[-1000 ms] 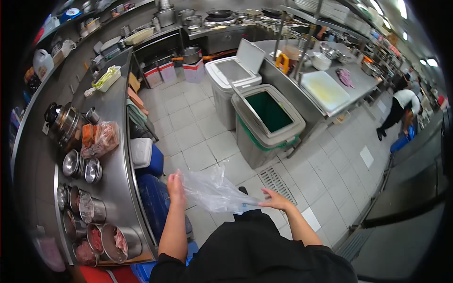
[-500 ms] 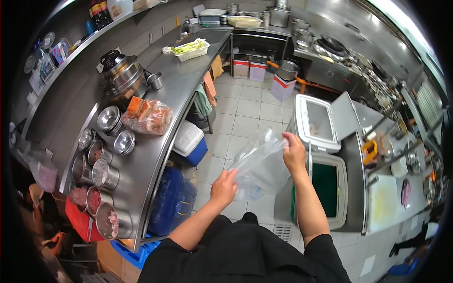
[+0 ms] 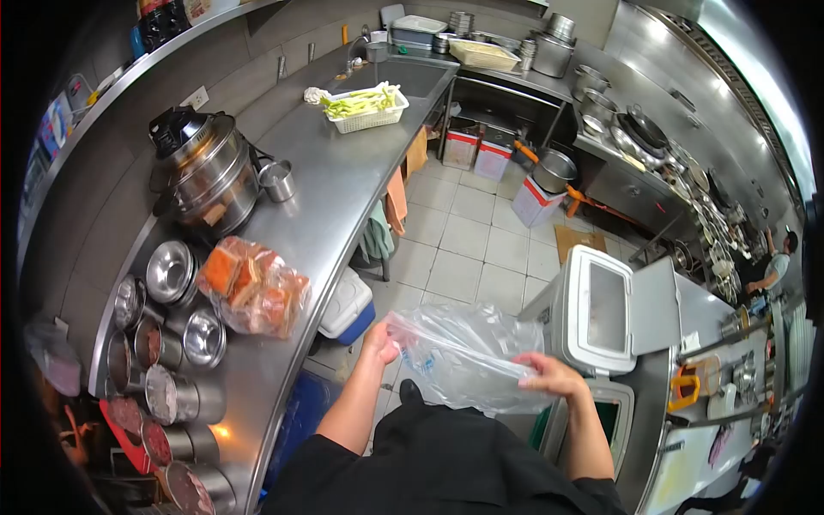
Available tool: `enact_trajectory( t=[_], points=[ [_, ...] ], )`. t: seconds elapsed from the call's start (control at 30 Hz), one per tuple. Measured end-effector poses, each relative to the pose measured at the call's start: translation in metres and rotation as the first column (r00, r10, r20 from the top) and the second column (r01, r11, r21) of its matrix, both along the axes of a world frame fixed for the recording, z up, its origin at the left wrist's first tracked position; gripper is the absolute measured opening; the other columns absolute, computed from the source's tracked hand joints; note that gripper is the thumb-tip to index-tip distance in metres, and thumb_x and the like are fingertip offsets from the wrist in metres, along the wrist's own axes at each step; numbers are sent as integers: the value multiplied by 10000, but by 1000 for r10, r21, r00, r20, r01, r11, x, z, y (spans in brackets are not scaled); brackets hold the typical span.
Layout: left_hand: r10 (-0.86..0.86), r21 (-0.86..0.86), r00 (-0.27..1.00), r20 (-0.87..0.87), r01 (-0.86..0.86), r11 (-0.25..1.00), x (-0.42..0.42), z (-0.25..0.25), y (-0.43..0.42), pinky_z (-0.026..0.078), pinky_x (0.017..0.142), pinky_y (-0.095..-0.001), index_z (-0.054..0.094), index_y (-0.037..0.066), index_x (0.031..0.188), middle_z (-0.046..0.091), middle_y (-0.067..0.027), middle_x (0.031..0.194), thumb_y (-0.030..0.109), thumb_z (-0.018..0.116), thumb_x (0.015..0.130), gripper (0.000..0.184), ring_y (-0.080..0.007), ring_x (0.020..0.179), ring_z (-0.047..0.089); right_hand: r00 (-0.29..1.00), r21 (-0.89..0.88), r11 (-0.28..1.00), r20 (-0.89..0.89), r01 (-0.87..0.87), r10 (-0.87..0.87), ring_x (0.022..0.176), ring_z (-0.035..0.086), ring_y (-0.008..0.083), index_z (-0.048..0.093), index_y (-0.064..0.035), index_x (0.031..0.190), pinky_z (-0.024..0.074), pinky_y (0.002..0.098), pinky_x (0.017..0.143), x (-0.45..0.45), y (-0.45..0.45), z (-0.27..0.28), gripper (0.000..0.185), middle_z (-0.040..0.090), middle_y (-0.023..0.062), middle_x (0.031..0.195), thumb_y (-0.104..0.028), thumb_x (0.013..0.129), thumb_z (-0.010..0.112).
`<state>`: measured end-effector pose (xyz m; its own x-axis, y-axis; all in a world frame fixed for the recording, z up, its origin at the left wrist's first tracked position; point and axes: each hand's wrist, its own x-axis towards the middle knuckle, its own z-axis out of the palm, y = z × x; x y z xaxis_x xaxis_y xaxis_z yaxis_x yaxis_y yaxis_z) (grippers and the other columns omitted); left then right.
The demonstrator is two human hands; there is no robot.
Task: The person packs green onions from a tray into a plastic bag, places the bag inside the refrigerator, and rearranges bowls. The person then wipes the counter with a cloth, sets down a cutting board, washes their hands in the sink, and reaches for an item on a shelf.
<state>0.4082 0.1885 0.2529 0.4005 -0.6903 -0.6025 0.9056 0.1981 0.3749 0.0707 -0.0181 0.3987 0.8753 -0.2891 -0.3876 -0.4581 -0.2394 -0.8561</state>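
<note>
A large clear plastic bag (image 3: 468, 356) stretches between my two hands in front of my body, puffed out and hanging over the floor. At its left end, my left hand (image 3: 380, 341) is closed on the gathered rim. My right hand (image 3: 554, 376) grips the bag's right end, fingers pointing left and thumb partly hidden. Left of my hands, on the steel counter (image 3: 309, 202), lies a filled clear bag of orange-brown chunks (image 3: 253, 287). Just past my right hand stands a white bin (image 3: 558, 318) with its lid flap raised.
Metal bowls (image 3: 172, 270) and pots of raw meat (image 3: 172, 395) crowd the counter's near left end. A big steel pot (image 3: 206, 184) and a basket of green stalks (image 3: 365, 112) stand farther along. A white-and-blue cooler (image 3: 348, 305) sits under the counter edge. Another person (image 3: 777, 266) is at far right.
The bag has spread wider and puffed out. My left hand has moved up and left, while my right hand has come down and right. The view has turned, showing another person at far right.
</note>
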Motion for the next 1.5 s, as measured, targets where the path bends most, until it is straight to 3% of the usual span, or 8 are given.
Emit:
enact_trajectory(
  t=[0.17,0.23,0.27,0.33,0.43,0.7,1.1,1.5],
  points=[
    [-329,-99,938,109,340,935,68,22,-47,538,721,-369,629,57,936,652,-96,906,247,575,965,200,-241,838,642,928,-589,748,12,307,-371,974,627,264,637,-90,1159,489,375,900,12,-72,-54,335,682,95,1022,-195,847,698],
    [-728,352,446,521,665,659,64,76,-52,509,673,-329,637,56,939,651,-69,870,324,664,906,271,-211,776,629,810,-686,492,254,537,-529,939,639,249,668,-57,1052,509,367,854,16,-132,-80,189,684,98,999,-160,897,633],
    [-724,357,452,521,655,666,65,103,-56,509,673,-329,637,56,939,651,-69,870,324,664,906,271,-211,776,629,658,-385,542,309,747,-687,918,645,239,653,-46,1057,520,356,817,32,-150,-74,172,683,96,960,-126,913,605],
    [-679,729,-337,652,526,438,74,140,-70,482,653,-306,635,50,950,653,-40,844,391,725,841,370,-182,727,612,397,311,463,253,830,-882,857,638,173,614,-37,1058,537,315,746,70,-176,-51,135,655,69,896,-63,939,557],
    [-687,681,-196,699,475,557,113,123,-92,471,664,-340,630,23,1013,619,-61,807,421,764,794,474,-182,750,585,416,755,398,183,521,-891,797,638,176,586,-48,1073,545,315,733,123,-207,-46,150,639,68,889,-62,926,568],
    [3,219,706,708,-224,950,207,171,-127,358,519,-210,582,118,918,544,43,701,136,665,874,96,-48,584,475,844,727,683,409,-72,-347,1023,632,222,519,-24,1275,526,344,857,279,-334,-39,564,624,124,1137,-223,801,754],
    [517,86,430,740,-823,561,211,219,-126,373,537,-196,593,61,1067,572,24,757,90,608,902,168,-64,606,501,862,-8,957,432,-291,266,1084,594,164,563,-25,1268,516,323,887,592,-469,-11,413,620,90,1183,-88,872,663],
    [738,5,271,619,-940,341,283,159,-151,480,750,-272,584,60,1133,628,-13,951,147,612,917,234,-122,863,600,713,-831,541,301,-129,633,1208,537,316,577,-103,1275,444,405,1017,830,-474,42,507,566,140,1301,1,778,557]
  ],
)
